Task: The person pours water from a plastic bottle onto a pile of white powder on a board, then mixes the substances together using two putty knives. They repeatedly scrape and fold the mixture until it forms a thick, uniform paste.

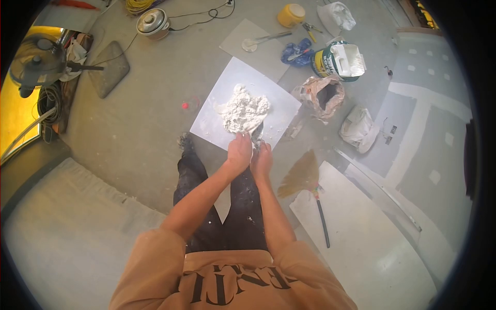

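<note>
A heap of lumpy white plaster compound [243,109] lies on a square white board [213,120] on the floor before me. My right hand [262,157] is closed at the heap's near edge, around what looks like a putty knife [258,132] with a dark grey blade. My left hand [239,151] is right beside it, fingers curled together against the white compound and close to the blade. Whether the left fingers hold compound or the tool is hidden. White residue shows on the right fingers.
An open paper bag [324,98], a white sack [359,129] and a green-yellow bucket [339,61] stand right of the board. A broom [305,175] lies nearer me. Further off are a yellow tub [291,15] and a rice cooker [153,24]; a fan [39,59] stands left.
</note>
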`<state>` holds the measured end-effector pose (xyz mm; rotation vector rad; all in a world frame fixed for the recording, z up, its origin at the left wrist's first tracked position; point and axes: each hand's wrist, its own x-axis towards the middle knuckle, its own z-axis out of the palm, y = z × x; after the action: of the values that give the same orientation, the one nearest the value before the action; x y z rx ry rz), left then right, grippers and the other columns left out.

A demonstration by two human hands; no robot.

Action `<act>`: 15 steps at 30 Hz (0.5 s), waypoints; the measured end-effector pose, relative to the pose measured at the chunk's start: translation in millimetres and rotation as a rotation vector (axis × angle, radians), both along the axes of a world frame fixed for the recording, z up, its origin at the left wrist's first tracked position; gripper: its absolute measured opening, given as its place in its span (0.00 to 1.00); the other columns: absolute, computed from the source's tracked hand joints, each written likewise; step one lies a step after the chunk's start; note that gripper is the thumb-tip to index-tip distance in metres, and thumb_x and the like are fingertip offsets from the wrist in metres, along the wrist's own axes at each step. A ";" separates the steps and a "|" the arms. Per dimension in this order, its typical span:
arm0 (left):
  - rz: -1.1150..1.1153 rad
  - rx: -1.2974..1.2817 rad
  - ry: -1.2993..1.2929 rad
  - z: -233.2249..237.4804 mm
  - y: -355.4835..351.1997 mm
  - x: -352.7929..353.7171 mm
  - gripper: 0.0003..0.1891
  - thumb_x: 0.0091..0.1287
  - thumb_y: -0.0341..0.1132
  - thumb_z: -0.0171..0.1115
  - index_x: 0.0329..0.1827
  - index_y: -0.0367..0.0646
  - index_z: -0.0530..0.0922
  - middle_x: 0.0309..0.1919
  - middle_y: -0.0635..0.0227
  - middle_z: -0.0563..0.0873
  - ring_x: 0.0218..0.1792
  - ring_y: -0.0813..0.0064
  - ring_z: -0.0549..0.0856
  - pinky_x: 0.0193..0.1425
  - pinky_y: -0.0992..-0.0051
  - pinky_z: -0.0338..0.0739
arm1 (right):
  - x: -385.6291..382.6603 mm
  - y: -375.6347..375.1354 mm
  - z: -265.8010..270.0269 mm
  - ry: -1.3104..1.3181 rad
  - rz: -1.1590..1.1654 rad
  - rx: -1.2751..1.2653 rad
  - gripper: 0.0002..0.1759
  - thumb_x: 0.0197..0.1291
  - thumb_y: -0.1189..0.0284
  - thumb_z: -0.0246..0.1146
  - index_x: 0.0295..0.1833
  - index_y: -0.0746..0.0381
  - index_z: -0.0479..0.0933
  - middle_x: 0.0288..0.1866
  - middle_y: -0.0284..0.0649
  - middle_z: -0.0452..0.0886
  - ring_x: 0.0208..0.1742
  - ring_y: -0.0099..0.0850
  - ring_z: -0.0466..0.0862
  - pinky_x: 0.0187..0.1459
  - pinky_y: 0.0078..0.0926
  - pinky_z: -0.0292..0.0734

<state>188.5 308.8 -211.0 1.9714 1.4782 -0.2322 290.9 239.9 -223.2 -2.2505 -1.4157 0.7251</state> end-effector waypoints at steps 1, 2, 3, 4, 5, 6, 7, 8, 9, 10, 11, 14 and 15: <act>0.001 -0.001 0.001 -3.0 4.1 -8.2 0.23 0.68 0.28 0.64 0.66 0.30 0.75 0.49 0.46 0.83 0.42 0.55 0.92 0.41 0.68 0.88 | 2.5 -3.6 1.9 -0.019 0.007 0.000 0.22 0.64 0.75 0.67 0.62 0.72 0.79 0.51 0.54 0.81 0.51 0.57 0.84 0.51 0.51 0.79; 0.003 0.021 0.003 -5.9 8.6 -16.5 0.21 0.69 0.27 0.62 0.65 0.30 0.76 0.48 0.47 0.83 0.41 0.55 0.92 0.41 0.66 0.88 | 6.4 -9.2 4.6 -0.019 0.007 -0.001 0.22 0.64 0.75 0.67 0.62 0.72 0.79 0.51 0.54 0.81 0.51 0.57 0.84 0.51 0.51 0.79; 0.007 0.044 0.003 -8.3 12.5 -23.8 0.20 0.70 0.26 0.61 0.64 0.31 0.76 0.47 0.47 0.82 0.39 0.55 0.92 0.41 0.64 0.88 | 14.3 -17.6 4.3 -0.052 0.017 0.003 0.24 0.64 0.75 0.68 0.64 0.72 0.78 0.53 0.56 0.81 0.53 0.56 0.84 0.53 0.50 0.79; 0.011 0.066 0.002 -6.2 16.3 -29.5 0.18 0.71 0.25 0.59 0.63 0.32 0.76 0.46 0.48 0.82 0.37 0.54 0.92 0.41 0.62 0.87 | 22.5 -18.3 9.6 -0.085 0.028 0.007 0.26 0.64 0.75 0.69 0.66 0.73 0.77 0.56 0.57 0.81 0.55 0.56 0.84 0.55 0.49 0.79; 0.003 0.092 0.042 -2.4 16.2 -34.7 0.18 0.71 0.26 0.59 0.63 0.34 0.77 0.48 0.52 0.81 0.40 0.56 0.91 0.41 0.61 0.87 | 35.3 -18.9 16.5 -0.088 -0.032 -0.105 0.25 0.66 0.74 0.68 0.66 0.72 0.78 0.55 0.60 0.83 0.55 0.56 0.86 0.57 0.50 0.79; 0.002 0.091 0.040 10.1 18.3 -41.6 0.18 0.71 0.26 0.59 0.63 0.34 0.77 0.48 0.52 0.81 0.40 0.56 0.91 0.41 0.61 0.87 | 52.6 -15.8 25.7 -0.052 -0.043 -0.157 0.25 0.67 0.73 0.67 0.67 0.70 0.78 0.53 0.61 0.85 0.54 0.57 0.86 0.56 0.52 0.80; -0.018 0.085 0.016 24.4 20.4 -49.6 0.22 0.71 0.26 0.58 0.68 0.33 0.74 0.50 0.52 0.80 0.43 0.56 0.89 0.43 0.61 0.86 | 72.0 -10.3 34.3 -0.015 -0.054 -0.208 0.26 0.67 0.71 0.67 0.69 0.68 0.77 0.50 0.61 0.86 0.52 0.59 0.86 0.55 0.53 0.80; -0.038 0.077 -0.007 32.0 19.9 -57.5 0.26 0.70 0.26 0.58 0.73 0.31 0.72 0.53 0.52 0.79 0.47 0.56 0.87 0.45 0.61 0.84 | 92.0 -5.2 41.4 -0.068 -0.019 -0.221 0.26 0.67 0.69 0.67 0.68 0.67 0.78 0.49 0.62 0.87 0.51 0.60 0.87 0.54 0.55 0.79; -0.037 0.076 -0.006 31.0 17.7 -64.4 0.26 0.70 0.26 0.58 0.73 0.31 0.72 0.53 0.52 0.79 0.47 0.56 0.87 0.45 0.61 0.84 | 104.7 2.4 47.9 -0.121 0.017 -0.234 0.25 0.68 0.67 0.67 0.68 0.65 0.78 0.47 0.62 0.87 0.50 0.61 0.87 0.52 0.56 0.79; -0.037 0.125 -0.004 26.6 12.7 -70.5 0.25 0.71 0.27 0.57 0.72 0.31 0.72 0.52 0.54 0.78 0.49 0.57 0.84 0.46 0.60 0.83 | 105.4 19.1 69.5 -0.119 0.018 -0.236 0.25 0.68 0.67 0.67 0.68 0.65 0.78 0.47 0.62 0.87 0.50 0.61 0.87 0.52 0.56 0.79; -0.036 0.174 -0.003 21.7 8.0 -75.3 0.25 0.72 0.28 0.56 0.72 0.31 0.72 0.51 0.55 0.78 0.51 0.57 0.82 0.47 0.60 0.81 | 104.7 44.3 103.1 -0.073 0.018 -0.345 0.25 0.68 0.66 0.67 0.66 0.65 0.78 0.48 0.61 0.87 0.51 0.61 0.86 0.53 0.55 0.79; -0.031 0.198 0.029 5.1 -0.8 -83.8 0.24 0.72 0.29 0.55 0.71 0.30 0.72 0.51 0.55 0.78 0.50 0.58 0.81 0.47 0.61 0.79 | 113.0 82.6 127.5 -0.023 0.122 -0.447 0.22 0.68 0.65 0.66 0.64 0.63 0.78 0.52 0.60 0.86 0.56 0.59 0.85 0.57 0.53 0.78; -0.028 0.196 0.028 1.4 -4.2 -84.1 0.24 0.72 0.29 0.55 0.71 0.30 0.72 0.51 0.55 0.78 0.50 0.58 0.81 0.47 0.61 0.79 | 115.1 89.6 126.6 -0.018 0.225 -0.441 0.20 0.69 0.65 0.66 0.63 0.61 0.78 0.55 0.60 0.86 0.60 0.57 0.84 0.60 0.51 0.77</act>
<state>104.4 304.6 -209.6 2.1522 1.5417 -0.1312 406.1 329.5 -96.6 -2.4384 -1.6676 1.1944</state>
